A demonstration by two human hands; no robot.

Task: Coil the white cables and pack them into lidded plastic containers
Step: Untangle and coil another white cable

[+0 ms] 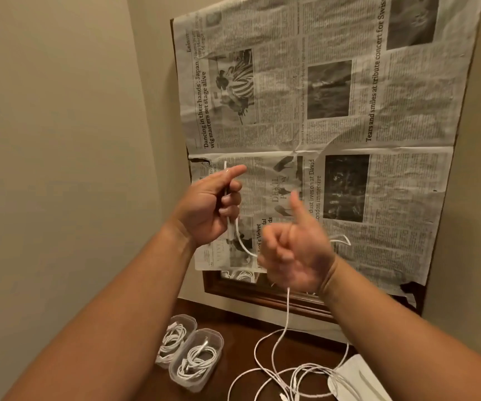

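Note:
Both hands are raised in front of a newspaper-covered frame. My left hand [213, 204] grips one end of a white cable [240, 240], its plug sticking up above the thumb. The cable bends from there into my right hand [297, 253], blurred, fingers curled round it and thumb up. From that fist the cable hangs down to a loose tangle of white cable [288, 374] on the dark wooden table [233, 322]. Two clear plastic containers [195, 358] stand at the table's left, each holding a coiled white cable, no lids on them.
A newspaper [320, 111] covers a dark wooden frame [262, 296] leaning on the wall behind the table. A white flat object [357, 377] lies at the table's right under the cable tangle. A beige wall closes the left side.

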